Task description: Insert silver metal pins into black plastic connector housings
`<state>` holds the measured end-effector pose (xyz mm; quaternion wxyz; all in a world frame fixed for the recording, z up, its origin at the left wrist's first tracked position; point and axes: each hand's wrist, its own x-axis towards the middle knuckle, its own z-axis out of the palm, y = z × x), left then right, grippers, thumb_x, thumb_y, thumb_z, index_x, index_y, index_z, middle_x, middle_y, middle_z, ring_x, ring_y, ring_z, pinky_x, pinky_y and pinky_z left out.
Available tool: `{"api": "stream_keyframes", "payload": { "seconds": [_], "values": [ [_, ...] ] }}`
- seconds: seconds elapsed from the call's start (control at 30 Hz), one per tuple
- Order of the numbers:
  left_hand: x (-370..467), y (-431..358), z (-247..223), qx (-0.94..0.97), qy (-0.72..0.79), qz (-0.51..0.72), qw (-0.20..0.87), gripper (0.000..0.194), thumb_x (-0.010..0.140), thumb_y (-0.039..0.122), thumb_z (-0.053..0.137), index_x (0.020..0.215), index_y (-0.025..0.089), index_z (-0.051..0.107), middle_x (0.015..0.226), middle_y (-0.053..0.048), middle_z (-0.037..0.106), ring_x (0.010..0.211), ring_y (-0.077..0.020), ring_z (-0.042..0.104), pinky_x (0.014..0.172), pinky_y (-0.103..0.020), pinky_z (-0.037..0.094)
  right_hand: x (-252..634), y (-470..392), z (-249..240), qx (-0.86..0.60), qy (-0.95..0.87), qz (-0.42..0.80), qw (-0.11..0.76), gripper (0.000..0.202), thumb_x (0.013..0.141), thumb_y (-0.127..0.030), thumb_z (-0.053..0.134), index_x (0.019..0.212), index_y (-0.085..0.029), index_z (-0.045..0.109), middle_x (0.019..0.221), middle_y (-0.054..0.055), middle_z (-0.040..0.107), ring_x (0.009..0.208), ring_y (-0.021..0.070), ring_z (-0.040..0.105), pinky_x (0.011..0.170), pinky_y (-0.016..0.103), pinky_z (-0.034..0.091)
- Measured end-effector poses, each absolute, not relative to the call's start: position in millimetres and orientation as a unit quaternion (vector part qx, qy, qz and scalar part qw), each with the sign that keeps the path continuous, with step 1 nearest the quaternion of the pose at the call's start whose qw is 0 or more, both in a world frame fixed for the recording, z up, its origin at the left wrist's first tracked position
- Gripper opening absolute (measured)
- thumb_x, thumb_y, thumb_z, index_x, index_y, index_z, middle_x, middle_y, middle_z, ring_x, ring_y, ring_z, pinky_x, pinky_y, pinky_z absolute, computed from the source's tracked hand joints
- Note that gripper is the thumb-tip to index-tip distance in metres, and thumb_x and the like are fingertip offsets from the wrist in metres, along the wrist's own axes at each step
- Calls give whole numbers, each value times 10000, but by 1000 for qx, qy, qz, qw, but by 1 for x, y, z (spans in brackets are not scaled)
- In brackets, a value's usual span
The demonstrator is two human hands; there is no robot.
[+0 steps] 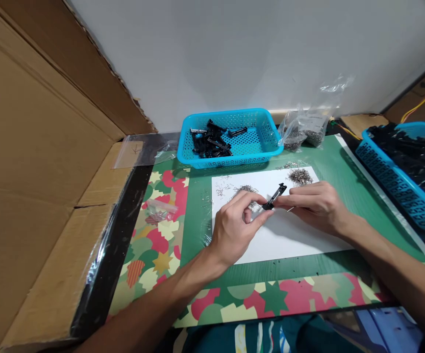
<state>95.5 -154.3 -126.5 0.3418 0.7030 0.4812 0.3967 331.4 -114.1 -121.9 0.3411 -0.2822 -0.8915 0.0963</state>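
Observation:
A narrow black plastic part (pixel 279 191) with an open slot along its length is tilted up over the white paper. My left hand (pixel 234 223) is closed on its lower end, pinching it between thumb and fingers. From the other side my right hand (pixel 313 206) meets the part with its fingertips, closed in a pinch. A thin, light metal piece (pixel 290 209) sticks out beneath those right fingers; its full shape is hidden. On the white paper (pixel 267 245) around both hands lie a pile of small metal pins (pixel 300 176) and a second pile (pixel 247 189), partly behind my left hand.
A blue basket (pixel 230 163) at the back holds several black parts. Clear bags (pixel 308 132) with small dark pieces stand beside it. Another blue basket (pixel 399 181) of black parts is at right. Cardboard (pixel 43 122) walls the left; a small plastic bag (pixel 161 208) lies on the patterned sheet.

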Motion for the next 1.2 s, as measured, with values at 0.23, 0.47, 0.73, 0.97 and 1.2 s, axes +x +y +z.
{"api": "stream_keyframes", "payload": {
  "seconds": [0.23,0.47,0.73,0.97,1.2],
  "values": [
    [95,-155,-126,715,493,374,326,128,923,232,776,1050,213,769,961,-8,733,595,-99,477,592,-254,413,333,-113,-114,-304,-882,211,291,173,1028,-247,646,1016,-193,809,742,15,767,546,104,607,532,247,416],
    [97,-157,-125,739,498,335,307,155,902,214,796,1055,229,778,1011,17,776,599,-96,529,605,-263,416,333,-112,-106,-377,-818,248,358,368,1115,-304,444,1066,-195,792,957,81,773,837,185,712,744,307,521],
    [99,-159,-129,775,479,326,253,164,886,166,794,1039,221,774,1045,13,791,653,-112,639,613,-263,465,319,-119,-109,-404,-792,303,344,354,1079,-291,542,776,-190,693,648,-10,654,571,117,589,587,248,434],
    [100,-161,-129,790,464,332,227,160,886,158,781,1036,214,773,1054,6,804,804,-157,746,653,-264,528,305,-124,-115,-414,-790,310,329,350,1075,-257,498,741,-199,588,603,-33,582,512,100,512,560,233,407],
    [101,-162,-130,797,458,335,206,178,888,173,773,1059,220,783,1090,17,818,908,-186,791,683,-270,572,303,-125,-119,-419,-797,294,320,343,1071,-251,494,747,-195,592,585,-38,554,502,97,484,546,232,387]
  ]
}}
